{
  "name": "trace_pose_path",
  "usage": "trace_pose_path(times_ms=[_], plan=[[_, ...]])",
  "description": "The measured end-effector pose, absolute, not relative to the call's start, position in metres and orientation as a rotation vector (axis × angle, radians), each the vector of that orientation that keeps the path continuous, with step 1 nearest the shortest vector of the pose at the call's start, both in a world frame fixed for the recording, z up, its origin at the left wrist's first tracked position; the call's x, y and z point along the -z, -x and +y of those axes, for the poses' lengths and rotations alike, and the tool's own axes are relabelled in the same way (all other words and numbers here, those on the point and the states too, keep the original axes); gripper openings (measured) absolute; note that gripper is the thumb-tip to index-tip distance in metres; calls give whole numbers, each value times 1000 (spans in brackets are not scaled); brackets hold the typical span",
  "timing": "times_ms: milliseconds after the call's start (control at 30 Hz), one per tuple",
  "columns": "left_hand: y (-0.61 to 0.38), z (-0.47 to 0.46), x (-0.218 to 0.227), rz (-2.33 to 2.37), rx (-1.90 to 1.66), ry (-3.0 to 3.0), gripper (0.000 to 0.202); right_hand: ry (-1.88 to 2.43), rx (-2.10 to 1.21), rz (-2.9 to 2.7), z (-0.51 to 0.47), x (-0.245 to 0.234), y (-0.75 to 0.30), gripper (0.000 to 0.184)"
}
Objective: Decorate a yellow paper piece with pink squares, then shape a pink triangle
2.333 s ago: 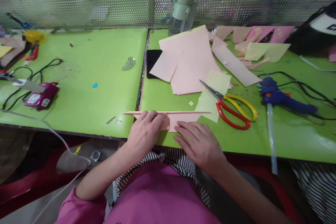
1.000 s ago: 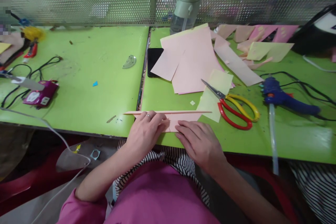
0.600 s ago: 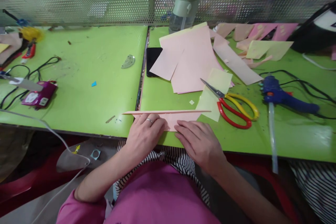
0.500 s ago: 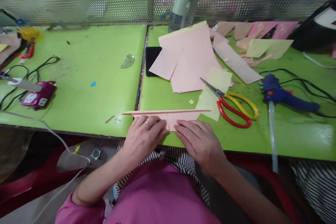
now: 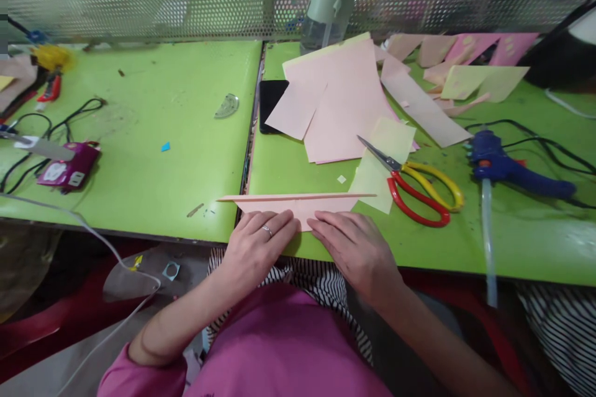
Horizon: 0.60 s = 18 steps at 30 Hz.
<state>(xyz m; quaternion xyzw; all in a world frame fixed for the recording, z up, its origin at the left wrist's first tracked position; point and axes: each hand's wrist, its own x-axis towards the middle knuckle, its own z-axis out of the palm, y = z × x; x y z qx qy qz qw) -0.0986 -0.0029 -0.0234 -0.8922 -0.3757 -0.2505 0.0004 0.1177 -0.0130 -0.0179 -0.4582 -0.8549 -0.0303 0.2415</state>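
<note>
A folded pale pink sheet of paper (image 5: 302, 205) lies at the near edge of the table, its far flap standing up as a thin ridge. My left hand (image 5: 263, 239), with a ring on one finger, is closed over the sheet's near left part. Opposite it, my right hand (image 5: 354, 247) is closed on the near right part, fingers together and bent down onto the paper. Both thumbs are mostly hidden. Scissors (image 5: 410, 183) with one red and one yellow handle lie right of the sheet, partly on a pale yellow paper (image 5: 379, 189).
Pink sheets (image 5: 342, 105) partly cover a black phone (image 5: 270, 99). Behind stands a water bottle (image 5: 328, 9). A blue glue gun (image 5: 512, 167) and cord lie right; paper scraps (image 5: 484, 84) lie behind. A protractor (image 5: 226, 107) and purple device (image 5: 69, 167) are left.
My left hand has slid slightly right and toward me along the paper, showing more of the sheet near the ridge. My right hand is almost unchanged. The view has shifted slightly.
</note>
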Motion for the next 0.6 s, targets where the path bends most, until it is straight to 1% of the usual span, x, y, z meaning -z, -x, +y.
trace_pose_path(times_ms=[200, 400, 600], plan=[[99, -3, 24, -1151, 809, 2820, 27, 1246, 117, -2346, -14, 19, -119, 20], [97, -2, 22, -1147, 805, 2827, 28, 1248, 72, -2352, -15, 20, -119, 26], [94, -2, 22, -1163, 801, 2837, 29, 1212, 82, -2349, -15, 20, -120, 25]])
